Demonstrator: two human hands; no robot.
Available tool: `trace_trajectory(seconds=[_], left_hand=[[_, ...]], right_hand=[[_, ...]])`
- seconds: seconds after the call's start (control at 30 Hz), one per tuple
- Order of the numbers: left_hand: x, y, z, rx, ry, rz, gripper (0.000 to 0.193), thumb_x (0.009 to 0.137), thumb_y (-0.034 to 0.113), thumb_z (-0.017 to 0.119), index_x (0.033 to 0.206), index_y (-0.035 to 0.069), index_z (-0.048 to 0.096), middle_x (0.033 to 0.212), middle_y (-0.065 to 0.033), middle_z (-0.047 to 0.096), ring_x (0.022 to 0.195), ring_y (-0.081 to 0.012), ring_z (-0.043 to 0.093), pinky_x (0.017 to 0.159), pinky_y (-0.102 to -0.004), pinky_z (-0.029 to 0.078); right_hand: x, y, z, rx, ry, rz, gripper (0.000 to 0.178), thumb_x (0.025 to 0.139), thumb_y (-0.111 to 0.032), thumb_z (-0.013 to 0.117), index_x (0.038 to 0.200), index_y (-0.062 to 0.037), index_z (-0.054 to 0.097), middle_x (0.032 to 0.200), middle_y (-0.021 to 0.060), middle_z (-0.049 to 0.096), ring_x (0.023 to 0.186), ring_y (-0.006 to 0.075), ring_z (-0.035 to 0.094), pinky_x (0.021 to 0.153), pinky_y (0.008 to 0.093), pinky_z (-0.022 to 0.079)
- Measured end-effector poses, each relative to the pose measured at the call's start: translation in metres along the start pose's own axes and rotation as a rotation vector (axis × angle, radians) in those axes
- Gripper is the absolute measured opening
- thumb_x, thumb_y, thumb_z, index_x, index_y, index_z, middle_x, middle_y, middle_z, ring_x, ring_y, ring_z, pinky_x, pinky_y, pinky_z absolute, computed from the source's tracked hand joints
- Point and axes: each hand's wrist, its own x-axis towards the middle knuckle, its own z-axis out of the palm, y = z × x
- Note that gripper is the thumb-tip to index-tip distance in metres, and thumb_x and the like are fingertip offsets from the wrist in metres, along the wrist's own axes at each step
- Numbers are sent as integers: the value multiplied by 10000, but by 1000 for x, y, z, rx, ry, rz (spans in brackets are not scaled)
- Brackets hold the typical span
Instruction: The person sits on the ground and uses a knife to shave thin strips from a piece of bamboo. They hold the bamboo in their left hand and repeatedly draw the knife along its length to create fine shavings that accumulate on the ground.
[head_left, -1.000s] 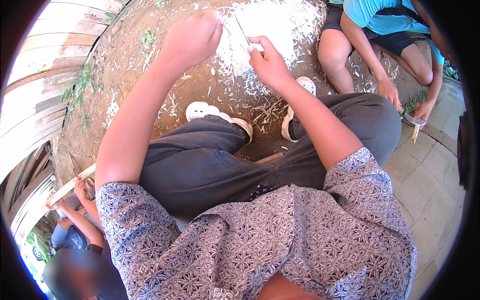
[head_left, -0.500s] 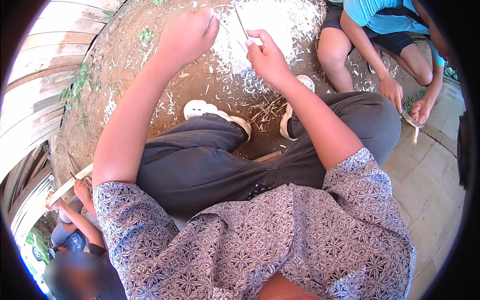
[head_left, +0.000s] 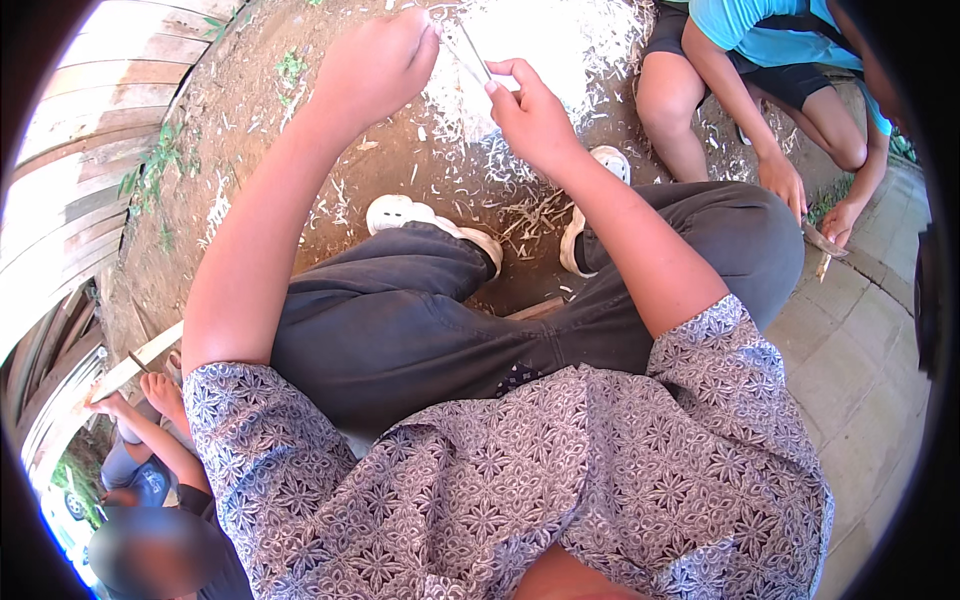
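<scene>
1. Brown ground [head_left: 270, 170] stretches around a sunlit heap of pale shavings [head_left: 570, 60], with wooden slats [head_left: 110, 130] well to its left.
2. Over the heap's left part, a slim, blade-like piece [head_left: 473, 55] slants from the right hand [head_left: 535, 110], pinched between thumb and forefinger.
3. Left of the heap, the left hand [head_left: 380, 65] curls into a fist; what it grips, if anything, is hidden.
4. Right of the heap, a co-worker [head_left: 735, 25] holds a knife [head_left: 825, 241] at a pale stick [head_left: 822, 268].
</scene>
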Motion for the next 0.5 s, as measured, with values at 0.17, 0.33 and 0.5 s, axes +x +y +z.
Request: trace_trajectory(seconds=[0.17, 0.33, 0.5], left_hand=[[5, 4, 1, 14, -11, 20, 318, 1052, 295, 494, 901, 25, 567, 770, -224, 645, 747, -455, 636, 683, -550, 490], [2, 4, -1, 3, -16, 13, 307, 1048, 289, 500, 907, 27, 572, 777, -216, 649, 741, -450, 637, 683, -544, 492], [2, 8, -5, 4, -11, 45, 308, 1047, 289, 503, 897, 28, 571, 766, -215, 645, 722, -446, 632, 673, -543, 488]], right_hand=[[0, 38, -4, -239, -1, 103, 315, 1033, -243, 564, 1309, -92, 570, 855, 152, 693, 734, 226, 662, 709, 381, 505], [8, 54, -10, -181, 59, 195, 327, 1030, -255, 561, 1319, -102, 572, 908, 173, 707, 763, 248, 682, 745, 386, 519], [4, 13, 3, -72, -2, 94, 326, 1036, -264, 557, 1324, -112, 569, 843, 137, 668, 697, 207, 636, 701, 372, 512]])
